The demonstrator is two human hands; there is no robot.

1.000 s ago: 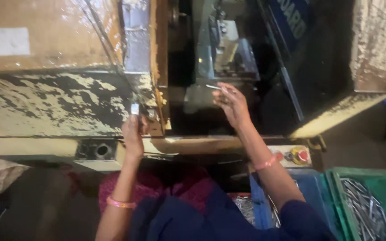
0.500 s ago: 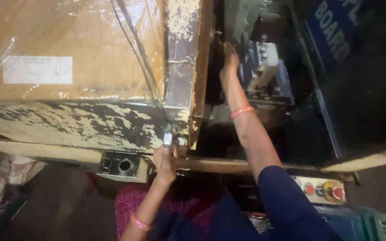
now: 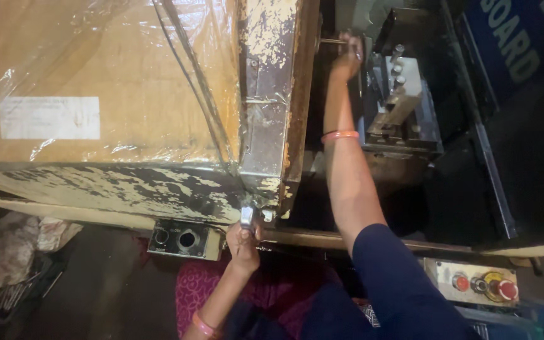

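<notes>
The right hand [image 3: 348, 58] is extended deep into the dark machine bay, fingers curled shut around a thin metal rod [image 3: 330, 41] that projects level from the worn frame post [image 3: 271, 101]; the rod sits at the top of the bay, just left of the grey tooling block [image 3: 404, 107]. An orange bangle [image 3: 340, 135] sits on that forearm, below the wrist. The left hand [image 3: 243, 238] is at the lower edge of the machine, fingers closed around a small silver lever [image 3: 247, 216] at the bottom corner of the post, where the paint has flaked away. Just left of this hand, a black plate with round sockets [image 3: 179, 238] is fixed under the frame edge. A plastic-wrapped cardboard panel [image 3: 102, 82] with a white label [image 3: 50, 118] covers the machine's left side. At the lower right, a control box [image 3: 473, 283] carries red buttons, well apart from both hands. Crumpled cloth [image 3: 7, 249] lies at the lower left on the floor. The person wears a dark blue sleeve [image 3: 391, 283] and pink patterned fabric [image 3: 199, 286] shows below.
</notes>
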